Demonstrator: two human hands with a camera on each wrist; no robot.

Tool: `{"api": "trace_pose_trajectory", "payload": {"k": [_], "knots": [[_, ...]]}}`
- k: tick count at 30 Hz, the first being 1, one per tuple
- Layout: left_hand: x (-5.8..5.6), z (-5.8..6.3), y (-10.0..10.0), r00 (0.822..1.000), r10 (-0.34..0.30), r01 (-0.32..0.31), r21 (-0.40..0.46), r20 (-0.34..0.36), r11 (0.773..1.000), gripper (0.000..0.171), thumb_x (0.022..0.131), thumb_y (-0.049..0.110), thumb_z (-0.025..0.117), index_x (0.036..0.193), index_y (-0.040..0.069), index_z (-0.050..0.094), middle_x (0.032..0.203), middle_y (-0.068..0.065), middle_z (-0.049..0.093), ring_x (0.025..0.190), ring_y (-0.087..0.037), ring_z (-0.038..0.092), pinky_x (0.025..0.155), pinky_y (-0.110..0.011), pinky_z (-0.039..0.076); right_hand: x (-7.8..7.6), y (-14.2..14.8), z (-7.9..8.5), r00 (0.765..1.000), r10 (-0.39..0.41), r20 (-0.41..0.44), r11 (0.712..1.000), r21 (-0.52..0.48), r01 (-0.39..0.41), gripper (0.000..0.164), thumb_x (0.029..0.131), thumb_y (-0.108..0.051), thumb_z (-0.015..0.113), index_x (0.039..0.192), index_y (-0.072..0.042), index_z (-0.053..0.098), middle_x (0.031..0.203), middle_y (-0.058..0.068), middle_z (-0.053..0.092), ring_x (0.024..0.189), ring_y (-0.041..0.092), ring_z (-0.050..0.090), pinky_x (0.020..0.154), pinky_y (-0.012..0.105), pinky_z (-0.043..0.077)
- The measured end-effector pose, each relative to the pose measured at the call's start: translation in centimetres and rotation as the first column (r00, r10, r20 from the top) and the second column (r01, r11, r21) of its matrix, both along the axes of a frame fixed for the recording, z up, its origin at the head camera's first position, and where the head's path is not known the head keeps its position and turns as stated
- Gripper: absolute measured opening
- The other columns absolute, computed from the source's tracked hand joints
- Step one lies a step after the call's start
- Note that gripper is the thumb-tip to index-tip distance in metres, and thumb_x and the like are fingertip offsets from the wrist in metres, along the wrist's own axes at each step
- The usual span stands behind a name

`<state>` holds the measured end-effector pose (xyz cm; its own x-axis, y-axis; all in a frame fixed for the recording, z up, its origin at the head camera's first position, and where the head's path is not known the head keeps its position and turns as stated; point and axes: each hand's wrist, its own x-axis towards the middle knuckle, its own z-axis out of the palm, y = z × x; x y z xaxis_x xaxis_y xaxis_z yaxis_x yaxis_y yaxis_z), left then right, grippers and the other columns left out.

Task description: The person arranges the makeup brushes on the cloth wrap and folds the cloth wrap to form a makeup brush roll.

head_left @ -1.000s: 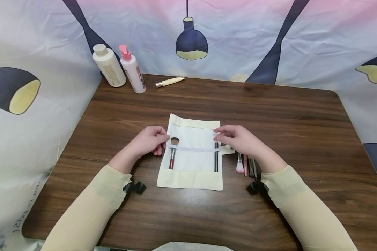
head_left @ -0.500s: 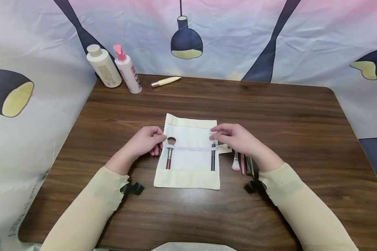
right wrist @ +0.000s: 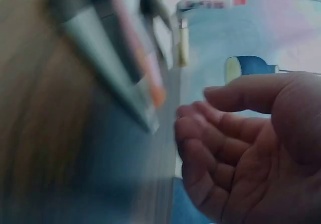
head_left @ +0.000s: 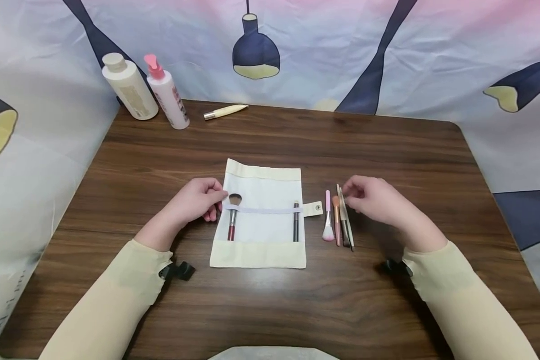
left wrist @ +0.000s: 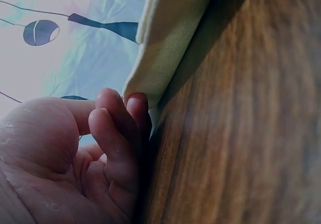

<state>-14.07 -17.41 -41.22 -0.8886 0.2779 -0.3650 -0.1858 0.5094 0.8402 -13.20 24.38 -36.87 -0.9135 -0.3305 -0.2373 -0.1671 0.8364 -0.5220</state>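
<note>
A cream fabric makeup brush roll [head_left: 261, 255] lies unfolded on the wooden table. Its elastic band holds a fluffy brush [head_left: 232, 225] with a dark red handle at the left and a slim black brush [head_left: 296, 225] at the right. My left hand [head_left: 202, 199] pinches the roll's left edge; in the left wrist view the fingertips meet the cream fabric [left wrist: 173, 38]. My right hand [head_left: 375, 200] hovers right beside the loose brushes, fingers loosely bent and nothing between them. Those are a pink brush [head_left: 328, 220], a rose-gold brush [head_left: 337, 220] and slim dark ones [head_left: 345, 222].
A snap strap [head_left: 313, 209] sticks out from the roll's right side toward the loose brushes. At the back left stand a white bottle [head_left: 132, 92] and a pink pump bottle [head_left: 170, 100]. A cream pen-like tube [head_left: 226, 112] lies near the table's back edge.
My right hand has left the roll's right side, by the black brush, and moved right to the loose brushes, uncovering them. My left hand stays at the roll's left edge. The head view has shifted slightly.
</note>
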Motion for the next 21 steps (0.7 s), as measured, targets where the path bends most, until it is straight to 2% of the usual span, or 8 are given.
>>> {"api": "trace_pose_trajectory", "payload": {"k": [4, 9, 18, 21], "knots": [[-0.1, 0.1, -0.1, 1.000, -0.003, 0.003, -0.001, 0.005, 1.000, 0.021, 0.106, 0.018, 0.059, 0.100, -0.002, 0.060, 0.071, -0.009, 0.064, 0.050, -0.015, 0.058, 0.049, -0.030, 0.053, 1.5, 0.8, -0.7, 1.000, 0.020, -0.022, 0.990, 0.139, -0.017, 0.005, 0.092, -0.017, 0.071, 0.094, -0.013, 0.068, 0.079, -0.002, 0.066, 0.071, 0.015, 0.058, 0.067, 0.034, 0.046], [-0.1, 0.3, -0.2, 1.000, -0.008, 0.008, -0.016, 0.004, 1.000, 0.021, 0.106, 0.019, 0.059, 0.102, -0.002, 0.060, 0.070, -0.009, 0.064, 0.050, -0.015, 0.058, 0.049, -0.030, 0.053, 2.9, 0.7, -1.6, 1.000, 0.012, -0.017, 0.984, 0.176, -0.009, 0.008, 0.090, -0.021, 0.070, 0.086, -0.017, 0.065, 0.070, -0.006, 0.060, 0.065, 0.014, 0.053, 0.062, 0.031, 0.042], [0.0, 0.3, -0.2, 1.000, -0.008, 0.008, -0.001, 0.004, 1.000, 0.021, 0.106, 0.018, 0.057, 0.103, -0.003, 0.060, 0.070, -0.008, 0.064, 0.050, -0.013, 0.058, 0.049, -0.028, 0.053, 3.2, -0.2, -2.1, 0.997, -0.021, -0.069, 0.976, 0.215, 0.036, 0.016, 0.092, -0.028, 0.067, 0.083, -0.016, 0.063, 0.067, -0.003, 0.059, 0.064, 0.018, 0.054, 0.060, 0.035, 0.043], [0.1, 0.2, -0.1, 1.000, -0.006, 0.006, 0.003, 0.006, 1.000, 0.021, 0.106, 0.017, 0.057, 0.103, -0.003, 0.060, 0.070, -0.008, 0.064, 0.050, -0.013, 0.058, 0.049, -0.029, 0.053, 3.1, -0.2, -2.1, 0.997, -0.036, -0.070, 0.963, 0.265, 0.053, 0.015, 0.090, -0.029, 0.066, 0.083, -0.016, 0.062, 0.069, -0.002, 0.061, 0.066, 0.021, 0.057, 0.060, 0.038, 0.045]]}}
